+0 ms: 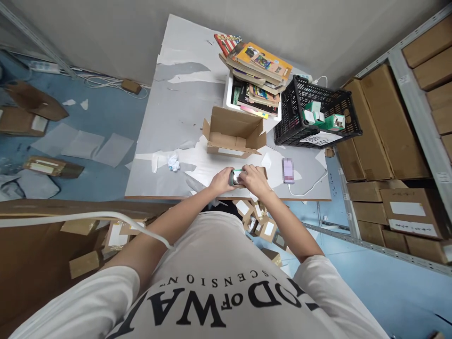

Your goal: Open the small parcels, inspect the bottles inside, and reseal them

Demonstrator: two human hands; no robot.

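Note:
A small green-and-white box is between my hands at the table's front edge. My left hand is closed around its left side. My right hand has its fingers closed over its right side and top, so part of the box is hidden. Just beyond my hands stands a cardboard box with its flaps open and its inside facing up. A bit of brown cardboard shows beside my right hand.
Worn books are piled in a white bin. A black crate holds several green-and-white boxes. A purple phone-like object lies right, with a white cable. Crumpled paper lies left. Cartons fill the shelf.

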